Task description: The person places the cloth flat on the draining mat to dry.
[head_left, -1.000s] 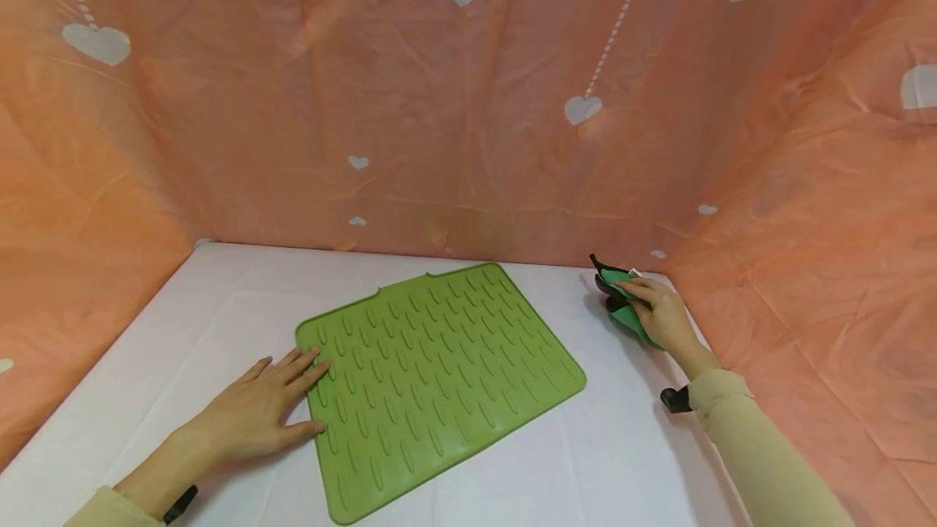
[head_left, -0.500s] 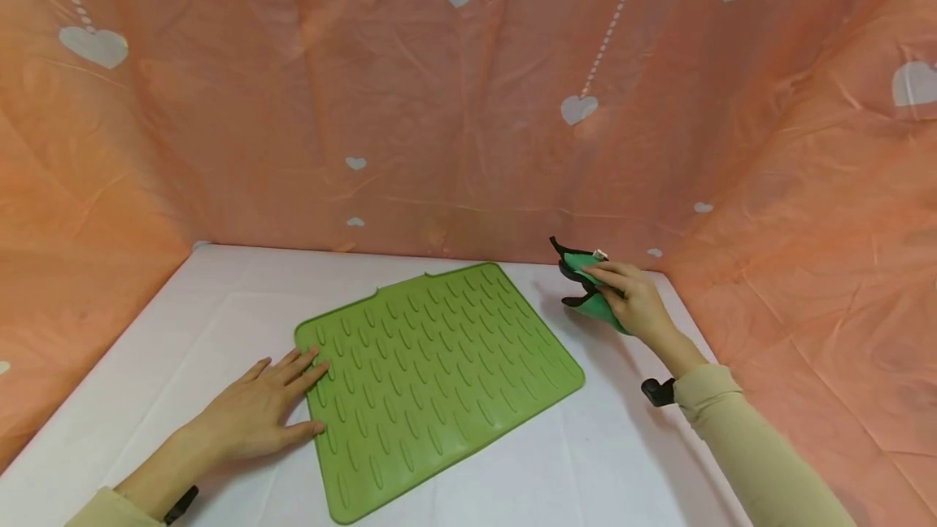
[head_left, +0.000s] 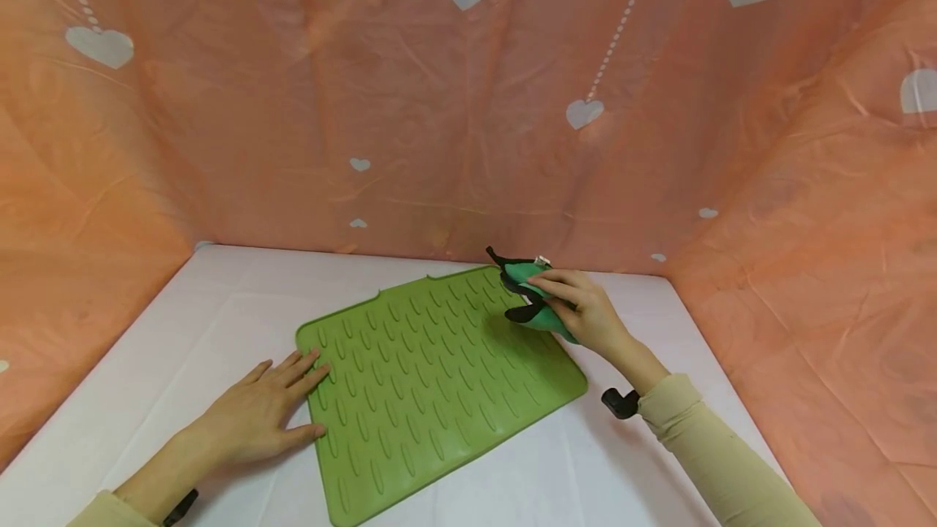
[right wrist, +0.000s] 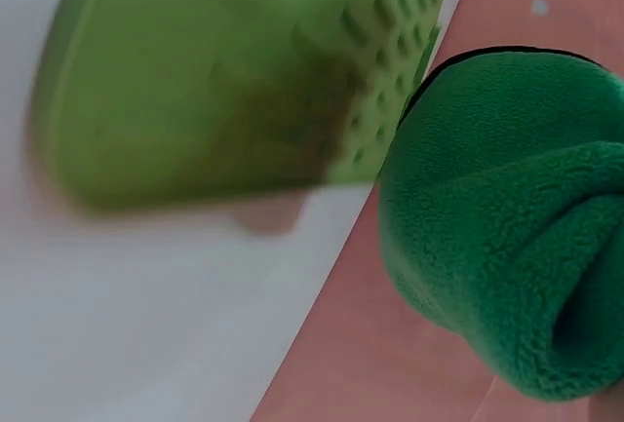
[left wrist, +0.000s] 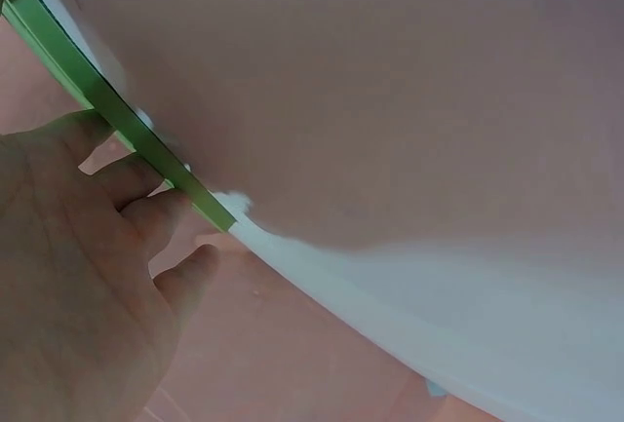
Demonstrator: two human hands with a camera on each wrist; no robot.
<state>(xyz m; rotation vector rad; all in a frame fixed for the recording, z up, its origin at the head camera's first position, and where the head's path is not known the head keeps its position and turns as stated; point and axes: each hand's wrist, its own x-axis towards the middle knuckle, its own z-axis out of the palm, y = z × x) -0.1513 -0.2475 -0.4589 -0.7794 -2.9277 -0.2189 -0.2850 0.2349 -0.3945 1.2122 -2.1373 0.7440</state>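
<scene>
A green mat (head_left: 417, 381) with raised oval ridges lies askew on the white tabletop. My left hand (head_left: 252, 413) rests at its left edge, fingers spread and the fingertips on the rim; the left wrist view shows the fingers along the mat's green edge (left wrist: 146, 139). My right hand (head_left: 589, 315) grips a bunched green cloth (head_left: 545, 321) with black edging and a small white tag, above the mat's far right corner. Close up in the right wrist view, the fleecy cloth (right wrist: 497, 217) looks folded over and covers most of the hand holding it.
White cloth covers the table (head_left: 241, 291). Orange curtains (head_left: 468, 145) printed with pale hearts enclose it at the back and on both sides. A dark strap piece (head_left: 621, 403) juts from the right wrist.
My right hand has carried the cloth leftward from the tabletop at the right to over the mat's far right corner. The left hand and the mat have stayed put.
</scene>
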